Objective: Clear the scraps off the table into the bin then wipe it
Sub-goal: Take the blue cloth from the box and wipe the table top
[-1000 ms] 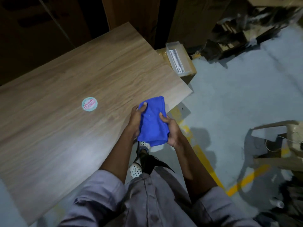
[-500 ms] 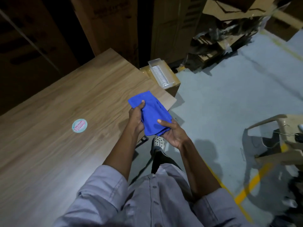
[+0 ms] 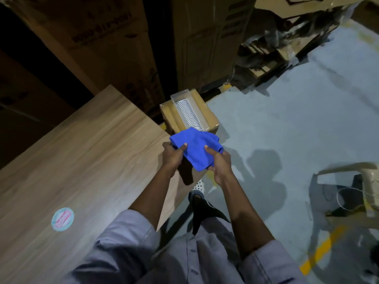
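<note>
right hand: closed round cloth | cloth: nearer cardboard box

1. A small cardboard box wrapped in clear film stands on the floor, with a clear plastic tray lying on top of it.
2. Left of the box is a pale wood-grain tabletop with a round sticker on it.
3. Behind the box rise tall brown cartons, with a dark gap between them.
4. Behind the box and to its right lies a heap of torn cardboard.
5. The grey-blue floor spreads right of the box, crossed nearer the viewer by a yellow painted line.
6. Far right of the box is a beige plastic chair, cut off by the frame edge, with a loop of thin wire at it.
7. The light is dim, and dark shadows fall on the floor right of the box.
</note>
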Tool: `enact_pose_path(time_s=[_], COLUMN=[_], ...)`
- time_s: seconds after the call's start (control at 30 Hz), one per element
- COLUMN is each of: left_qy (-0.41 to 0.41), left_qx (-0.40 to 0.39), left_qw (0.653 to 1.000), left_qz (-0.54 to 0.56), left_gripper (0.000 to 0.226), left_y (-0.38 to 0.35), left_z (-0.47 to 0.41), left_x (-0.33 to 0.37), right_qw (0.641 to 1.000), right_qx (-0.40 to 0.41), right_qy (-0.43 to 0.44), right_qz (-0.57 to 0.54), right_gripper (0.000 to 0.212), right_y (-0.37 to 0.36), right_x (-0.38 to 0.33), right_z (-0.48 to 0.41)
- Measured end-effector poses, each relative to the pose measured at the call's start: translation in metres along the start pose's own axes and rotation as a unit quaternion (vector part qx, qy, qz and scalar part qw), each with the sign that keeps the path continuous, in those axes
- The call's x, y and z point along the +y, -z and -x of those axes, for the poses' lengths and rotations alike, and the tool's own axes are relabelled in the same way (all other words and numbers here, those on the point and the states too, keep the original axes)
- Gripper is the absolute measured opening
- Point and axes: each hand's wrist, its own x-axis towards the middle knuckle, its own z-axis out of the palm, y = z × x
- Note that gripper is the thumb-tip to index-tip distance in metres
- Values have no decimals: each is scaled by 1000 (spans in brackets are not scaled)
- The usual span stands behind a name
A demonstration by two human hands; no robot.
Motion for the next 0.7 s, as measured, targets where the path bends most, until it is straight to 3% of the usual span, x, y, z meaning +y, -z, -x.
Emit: enact_pose_path(time_s=[0.13, 0.2, 0.27, 0.4, 0.47, 0.53, 0.63, 0.7], left_qy=[49, 66, 89, 118, 61, -6, -105, -123], left_qx=[-18, -44, -67, -108, -96, -83, -44, -33], left_qw=[999, 996, 992, 984, 993, 981, 925, 894], left_qz=[9, 30, 54, 81, -28, -174, -362, -429], left_gripper=[43, 32, 42, 42, 39, 48, 55, 55], left_y=[-28, -39, -47, -58, -62, -61, -58, -57], left_z=[-43, -59, -74, -108, -131, -152, -178, -184], left_x=[29, 44, 60, 77, 72, 58, 35, 26], right_qw=[987, 955, 917, 858, 834, 806, 744, 691], right_qx=[-9, -22, -26, -41, -56, -63, -80, -104], right_qy=[71, 130, 176, 259, 317, 361, 442, 455], right_qz=[147, 266, 358, 442, 448, 465, 494, 552], right_gripper=[34, 34, 40, 57, 64, 66, 54, 52], right_y=[-4, -11, -22, -47, -57, -65, -72, -74], right_x=[-29, -38, -46, -54, -52, -46, -29, -13], right_z=[-58, -80, -102, -152, -181, -213, -258, -282])
